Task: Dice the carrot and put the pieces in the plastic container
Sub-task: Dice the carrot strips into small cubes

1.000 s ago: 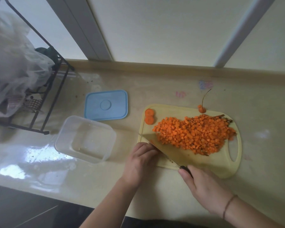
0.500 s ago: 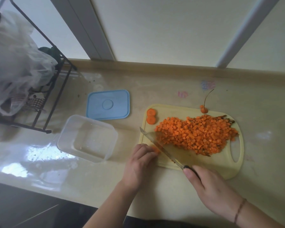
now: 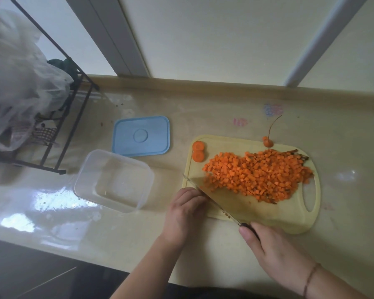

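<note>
A heap of diced carrot [image 3: 257, 175] covers the middle of the yellow cutting board [image 3: 289, 216]. My right hand [image 3: 274, 251] grips the dark handle of a knife [image 3: 220, 199]. Its blade slants across the board's lower left, against the heap's edge. My left hand [image 3: 186, 210] sits with curled fingers on the board's lower left corner, right beside the blade. What lies under those fingers is hidden. The clear plastic container [image 3: 117, 186] stands empty to the left of the board.
The container's blue lid [image 3: 141, 135] lies flat behind it. Two carrot rounds [image 3: 198, 151] sit at the board's top left, a carrot tip with its root [image 3: 268, 143] at the top edge. A black wire rack [image 3: 69, 117] holding a plastic bag [image 3: 20, 83] stands far left.
The blade stood more on edge half a second ago and now leans flatter against the heap again. Both hands stay in the same spots.
</note>
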Demonstrator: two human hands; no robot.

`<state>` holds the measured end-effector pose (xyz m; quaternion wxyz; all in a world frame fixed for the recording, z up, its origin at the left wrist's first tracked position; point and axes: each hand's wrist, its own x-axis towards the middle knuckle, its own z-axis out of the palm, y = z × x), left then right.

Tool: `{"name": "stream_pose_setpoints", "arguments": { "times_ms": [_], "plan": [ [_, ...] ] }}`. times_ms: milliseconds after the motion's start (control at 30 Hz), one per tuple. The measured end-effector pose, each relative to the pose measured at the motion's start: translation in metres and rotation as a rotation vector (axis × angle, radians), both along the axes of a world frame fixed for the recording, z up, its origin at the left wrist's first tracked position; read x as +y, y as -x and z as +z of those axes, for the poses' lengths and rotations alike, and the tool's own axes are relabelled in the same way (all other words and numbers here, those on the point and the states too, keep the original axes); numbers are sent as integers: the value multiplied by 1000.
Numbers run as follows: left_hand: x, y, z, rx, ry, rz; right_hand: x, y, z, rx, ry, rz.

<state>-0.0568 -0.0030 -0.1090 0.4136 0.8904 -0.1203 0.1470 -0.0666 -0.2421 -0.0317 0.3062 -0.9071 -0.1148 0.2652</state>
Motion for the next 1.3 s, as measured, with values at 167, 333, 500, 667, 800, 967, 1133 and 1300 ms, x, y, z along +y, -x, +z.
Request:
{"name": "stream_pose_setpoints", "arguments": {
  "times_ms": [167, 333, 500, 667, 800, 967, 1133, 1300],
  "plan": [
    [-4, 1, 2, -13, 14, 20, 11, -9, -7, -21, -1, 16],
    [-6, 3, -1, -25, -59, 21, 1, -16, -5, -59, -8, -28],
    [-19, -4, 3, -7, -97, 79, -6, -17, -8, -49, -14, -105],
    [-27, -17, 6, 36, -59, 135, 2, -17, -7, -79, 59, -47],
    [-31, -18, 7, 16, -93, 108, 5, -17, -11, -91, 45, -65],
    [-32, -19, 9, 41, -90, 153, -3, -16, -4, -42, 12, -92],
    [-32, -22, 21, 154, 13, 190, -22, -5, 9, -43, 51, -160],
    [-12, -14, 29, 252, 106, 128, -36, -16, 31, -224, 202, -98]
  ]
}}
